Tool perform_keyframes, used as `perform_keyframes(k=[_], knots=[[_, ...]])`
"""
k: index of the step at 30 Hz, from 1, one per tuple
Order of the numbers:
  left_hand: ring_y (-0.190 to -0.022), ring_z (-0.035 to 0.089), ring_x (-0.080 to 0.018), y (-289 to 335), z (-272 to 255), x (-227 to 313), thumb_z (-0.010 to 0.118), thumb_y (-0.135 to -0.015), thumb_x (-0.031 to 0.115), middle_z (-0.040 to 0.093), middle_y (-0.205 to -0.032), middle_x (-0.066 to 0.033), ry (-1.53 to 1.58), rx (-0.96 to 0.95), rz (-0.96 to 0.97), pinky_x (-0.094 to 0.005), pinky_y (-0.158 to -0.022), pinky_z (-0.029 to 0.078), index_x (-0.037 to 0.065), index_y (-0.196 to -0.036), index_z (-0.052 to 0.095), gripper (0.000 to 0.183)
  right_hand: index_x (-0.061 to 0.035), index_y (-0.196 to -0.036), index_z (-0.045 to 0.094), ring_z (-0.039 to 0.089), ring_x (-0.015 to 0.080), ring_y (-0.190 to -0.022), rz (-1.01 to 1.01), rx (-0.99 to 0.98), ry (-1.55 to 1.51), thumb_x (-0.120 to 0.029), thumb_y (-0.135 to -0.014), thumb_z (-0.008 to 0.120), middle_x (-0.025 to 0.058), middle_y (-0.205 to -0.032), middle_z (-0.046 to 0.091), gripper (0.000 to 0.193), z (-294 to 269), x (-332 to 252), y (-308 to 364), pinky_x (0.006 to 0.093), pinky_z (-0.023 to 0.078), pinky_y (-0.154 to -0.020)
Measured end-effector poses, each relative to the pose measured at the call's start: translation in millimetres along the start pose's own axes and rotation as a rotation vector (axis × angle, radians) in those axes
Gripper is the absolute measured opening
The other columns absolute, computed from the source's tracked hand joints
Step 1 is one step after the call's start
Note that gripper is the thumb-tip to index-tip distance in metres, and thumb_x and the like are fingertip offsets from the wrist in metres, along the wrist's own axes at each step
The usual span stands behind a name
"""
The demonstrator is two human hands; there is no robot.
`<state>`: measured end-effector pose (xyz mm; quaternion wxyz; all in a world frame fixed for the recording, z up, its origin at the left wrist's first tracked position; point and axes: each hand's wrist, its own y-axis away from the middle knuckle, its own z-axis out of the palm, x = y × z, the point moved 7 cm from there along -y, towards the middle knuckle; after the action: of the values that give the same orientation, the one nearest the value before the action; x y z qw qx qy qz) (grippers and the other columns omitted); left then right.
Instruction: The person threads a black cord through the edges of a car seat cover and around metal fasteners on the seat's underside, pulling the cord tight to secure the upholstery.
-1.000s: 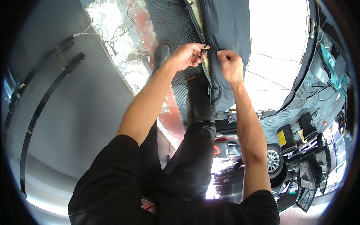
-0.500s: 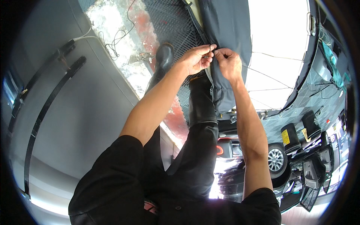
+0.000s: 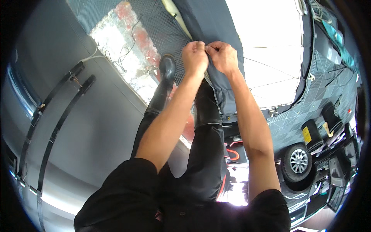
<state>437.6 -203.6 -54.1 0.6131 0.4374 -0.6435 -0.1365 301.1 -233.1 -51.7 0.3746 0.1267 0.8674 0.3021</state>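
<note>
A padded piece with a dark grey fabric cover [image 3: 205, 19], pale foam [image 3: 178, 17] along its left edge and a white panel [image 3: 270, 73] crossed by thin dark lines lies ahead of me. At the cover's left edge my left hand [image 3: 195, 58] is closed, fingers curled in; what it pinches is hidden. Close beside it, my right hand [image 3: 222, 57] is closed too, thumb and forefinger pinched at the cover's edge. The fingertips of both hands nearly meet.
A large grey panel with two black strips [image 3: 58, 127] stands at left. Thin cable [image 3: 123, 58] lies on the worn white and red floor patch [image 3: 116, 34]. My boot [image 3: 167, 67] is by the ribbed mat. A car wheel [image 3: 297, 162] and black parts are at right.
My view has shifted, so the padded piece sits further left. The left hand has turned over, back now upward, its fingers curled tighter. Both hands remain at the cover's edge.
</note>
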Motion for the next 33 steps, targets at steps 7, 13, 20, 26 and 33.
perform_keyframes(k=[7,13,20,26,33], knots=[[-0.074,0.054,-0.0143,-21.8,50.9,177.7,0.056,-0.095,0.024,0.061,-0.088,-0.0070,0.059,-0.468,0.134,-0.0290,-0.062,0.044,0.007,-0.101,0.058,0.019,-0.0138,-0.110,0.071,0.065,0.0318,-0.099,-0.265,0.133,-0.089,-0.024,-0.089,0.063,0.0113,-0.105,0.070,0.025,-32.1,1.6,9.9,0.0430,0.049,-0.090],[-0.055,0.038,-0.0069,58.5,143.0,261.0,0.048,-0.098,0.018,0.054,-0.067,0.0011,-0.229,-0.556,0.571,-0.0230,-0.053,0.031,0.004,-0.084,0.062,0.025,-0.0023,-0.112,0.067,0.060,0.0365,-0.108,-0.328,0.160,-0.488,-0.031,-0.097,0.054,0.0162,-0.116,0.065,0.035,-65.5,-24.6,10.4,0.0417,0.047,-0.095],[-0.108,0.052,-0.0292,156.3,161.0,305.1,0.068,-0.085,0.026,0.062,-0.118,-0.0167,-1.154,-0.302,1.811,-0.0401,-0.098,0.037,-0.006,-0.116,0.061,0.046,-0.0010,-0.107,0.066,0.063,0.0404,-0.098,-0.171,0.122,-0.611,-0.029,-0.097,0.053,0.0229,-0.102,0.067,0.032,-109.9,-10.7,20.1,0.0435,0.050,-0.087],[-0.142,0.026,-0.0405,128.8,170.1,371.8,0.062,-0.086,0.052,0.030,-0.153,-0.0234,-1.840,-0.150,1.944,-0.0696,-0.110,0.010,0.011,-0.140,0.049,0.069,-0.0002,-0.101,0.067,0.068,0.0213,-0.086,0.082,0.200,-0.981,-0.029,-0.098,0.054,0.0128,-0.089,0.071,0.031,-85.8,8.8,6.8,0.0329,0.052,-0.079],[-0.140,0.035,-0.0290,-89.2,62.6,525.1,0.061,-0.089,0.041,0.031,-0.155,-0.0164,-3.035,0.263,1.671,-0.0523,-0.104,0.034,0.014,-0.146,0.039,0.067,-0.0016,-0.080,0.060,0.053,0.0105,-0.062,0.246,0.320,-1.273,-0.020,-0.094,0.052,0.0009,-0.068,0.055,0.024,-73.0,15.4,-19.5,0.0284,0.050,-0.062]])
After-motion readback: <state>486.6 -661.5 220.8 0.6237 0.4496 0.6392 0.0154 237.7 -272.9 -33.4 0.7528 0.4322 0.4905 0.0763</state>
